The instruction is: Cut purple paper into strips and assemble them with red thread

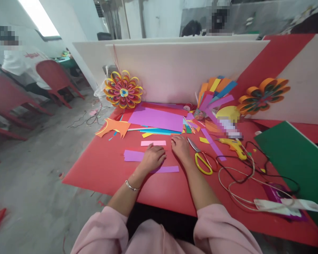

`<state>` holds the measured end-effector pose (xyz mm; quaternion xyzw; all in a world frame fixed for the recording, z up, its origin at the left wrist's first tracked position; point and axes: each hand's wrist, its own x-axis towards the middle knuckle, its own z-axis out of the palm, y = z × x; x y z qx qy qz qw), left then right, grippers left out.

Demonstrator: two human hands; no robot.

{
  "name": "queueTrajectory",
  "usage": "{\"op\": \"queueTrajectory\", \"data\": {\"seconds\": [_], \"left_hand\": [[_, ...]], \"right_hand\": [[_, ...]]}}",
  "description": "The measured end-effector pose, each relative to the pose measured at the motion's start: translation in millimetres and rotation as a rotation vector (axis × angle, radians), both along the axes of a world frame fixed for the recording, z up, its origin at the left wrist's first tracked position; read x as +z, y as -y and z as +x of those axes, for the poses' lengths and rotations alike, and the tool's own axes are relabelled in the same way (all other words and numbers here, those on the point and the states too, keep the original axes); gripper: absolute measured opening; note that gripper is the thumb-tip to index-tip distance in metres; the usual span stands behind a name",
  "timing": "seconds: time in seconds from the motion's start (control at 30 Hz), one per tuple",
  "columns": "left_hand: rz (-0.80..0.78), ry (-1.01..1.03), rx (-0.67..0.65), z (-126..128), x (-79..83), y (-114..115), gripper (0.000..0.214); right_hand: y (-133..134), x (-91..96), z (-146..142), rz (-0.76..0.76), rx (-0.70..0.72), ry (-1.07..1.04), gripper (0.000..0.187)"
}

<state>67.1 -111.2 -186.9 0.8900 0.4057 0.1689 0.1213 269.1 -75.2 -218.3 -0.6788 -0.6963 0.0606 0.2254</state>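
At the frame's centre, the left hand (154,156) lies palm-down over purple strips (134,156), the right hand (180,146) near the pink strip (148,143); whether either grips I cannot tell; strips seem light, easily creased, best pinched at their ends.

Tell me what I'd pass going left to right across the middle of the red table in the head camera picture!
Orange cut-out paper → left hand → right hand → scissors → yellow glue gun → green board.
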Motion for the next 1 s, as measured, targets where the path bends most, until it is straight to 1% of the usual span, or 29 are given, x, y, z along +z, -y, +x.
{"op": "queueTrajectory", "data": {"seconds": [0.23,0.4,0.57,0.7,0.83,0.93,1.0], "left_hand": [[-0.007,0.049,-0.005,-0.7,-3.6,-0.1,0.024],[0.003,0.069,-0.017,-2.3,-3.1,-0.2,0.026],[0.029,0.07,-0.066,-2.1,-4.8,1.9,0.021],[0.029,0.056,-0.078,-1.3,-4.9,2.9,0.02],[0.044,-0.038,-0.092,-1.4,4.2,-3.4,0.022],[0.056,-0.146,-0.156,1.3,18.9,-16.5,0.025],[0.082,-0.229,-0.195,6.9,30.1,-30.5,0.026]], "right_hand": [[1.6,3.0,-1.1,0.005,-0.008,0.024,0.031],[2.0,0.7,-1.7,0.017,-0.008,0.021,0.031],[2.3,-1.4,-1.3,0.003,-0.011,0.004,0.031],[4.5,2.0,-1.3,-0.016,-0.012,-0.005,0.032],[8.0,10.3,-2.4,-0.061,-0.012,-0.007,0.033],[6.2,22.7,-1.1,-0.12,0.004,-0.004,0.031],[-0.2,34.8,3.3,-0.172,0.016,-0.002,0.028]]}}
